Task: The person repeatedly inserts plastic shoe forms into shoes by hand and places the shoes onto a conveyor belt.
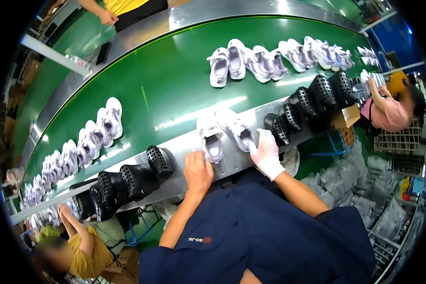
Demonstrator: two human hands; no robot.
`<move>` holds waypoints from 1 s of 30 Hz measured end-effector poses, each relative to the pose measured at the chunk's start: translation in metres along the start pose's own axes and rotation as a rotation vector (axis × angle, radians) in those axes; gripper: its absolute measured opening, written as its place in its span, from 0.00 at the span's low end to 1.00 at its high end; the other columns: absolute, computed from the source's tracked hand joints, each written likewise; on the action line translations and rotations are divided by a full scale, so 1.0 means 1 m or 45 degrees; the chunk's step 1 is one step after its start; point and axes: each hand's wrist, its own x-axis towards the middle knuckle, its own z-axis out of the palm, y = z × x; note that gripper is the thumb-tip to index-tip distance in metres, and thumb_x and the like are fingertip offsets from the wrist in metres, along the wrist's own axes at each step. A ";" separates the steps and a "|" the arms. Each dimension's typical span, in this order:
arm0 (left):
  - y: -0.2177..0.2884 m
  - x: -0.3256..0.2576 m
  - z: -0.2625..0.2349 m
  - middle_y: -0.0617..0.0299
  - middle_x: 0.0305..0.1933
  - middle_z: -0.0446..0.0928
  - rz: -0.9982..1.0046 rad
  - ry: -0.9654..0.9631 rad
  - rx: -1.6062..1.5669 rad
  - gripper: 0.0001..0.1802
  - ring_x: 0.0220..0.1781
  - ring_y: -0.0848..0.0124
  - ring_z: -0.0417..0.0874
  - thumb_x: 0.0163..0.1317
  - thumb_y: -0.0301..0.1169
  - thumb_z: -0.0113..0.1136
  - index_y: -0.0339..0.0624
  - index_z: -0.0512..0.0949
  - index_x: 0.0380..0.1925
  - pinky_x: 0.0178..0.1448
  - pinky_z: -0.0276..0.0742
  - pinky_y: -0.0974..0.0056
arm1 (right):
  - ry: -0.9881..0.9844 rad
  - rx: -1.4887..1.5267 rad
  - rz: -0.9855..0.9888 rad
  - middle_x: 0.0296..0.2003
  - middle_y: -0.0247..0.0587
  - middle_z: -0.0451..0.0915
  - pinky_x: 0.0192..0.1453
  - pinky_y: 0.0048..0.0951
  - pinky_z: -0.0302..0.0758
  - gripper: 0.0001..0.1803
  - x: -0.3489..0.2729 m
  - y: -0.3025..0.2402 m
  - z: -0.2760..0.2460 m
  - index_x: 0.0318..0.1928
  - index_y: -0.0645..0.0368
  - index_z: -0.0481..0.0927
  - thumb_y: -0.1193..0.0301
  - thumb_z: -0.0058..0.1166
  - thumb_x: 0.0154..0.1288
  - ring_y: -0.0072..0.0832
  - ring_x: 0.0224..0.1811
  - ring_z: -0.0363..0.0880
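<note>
Two white sneakers lie side by side before me, toes pointing away, on the metal edge and green belt: a left sneaker and a right sneaker. My bare left hand is beside the left sneaker's heel, fingers loosely bent and slightly apart, with nothing visible in it. My right hand wears a white glove with a pinkish tint. Its thumb reaches the right sneaker's heel, while the fingers stretch along the outer side, apart from the thumb. Whether the thumb presses on the heel is hard to tell.
Black perforated shoe moulds stand along the metal ledge on the left, with more moulds to the right. Rows of white sneakers sit on the green belt. Co-workers sit at both sides; another person stands across the belt.
</note>
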 end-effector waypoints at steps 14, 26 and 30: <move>0.001 0.052 0.033 0.45 0.33 0.82 0.132 -0.247 0.429 0.15 0.40 0.47 0.84 0.55 0.34 0.72 0.41 0.80 0.39 0.41 0.81 0.46 | -0.580 0.376 0.028 0.45 0.62 0.84 0.57 0.47 0.79 0.21 0.071 -0.014 0.013 0.51 0.63 0.84 0.59 0.55 0.68 0.57 0.50 0.83; -0.043 0.276 -0.032 0.51 0.61 0.74 0.330 -0.063 0.594 0.38 0.64 0.50 0.74 0.51 0.33 0.78 0.54 0.75 0.65 0.63 0.76 0.46 | -0.264 -0.652 -0.018 0.61 0.48 0.74 0.63 0.50 0.74 0.29 0.281 0.106 0.002 0.56 0.40 0.81 0.52 0.72 0.53 0.48 0.64 0.73; -0.004 0.276 -0.001 0.46 0.65 0.72 0.593 -0.276 0.488 0.42 0.68 0.49 0.73 0.52 0.26 0.74 0.55 0.71 0.69 0.65 0.76 0.48 | -0.547 -0.742 -0.047 0.52 0.44 0.84 0.59 0.47 0.74 0.17 0.307 0.113 0.011 0.49 0.40 0.88 0.53 0.64 0.61 0.41 0.58 0.82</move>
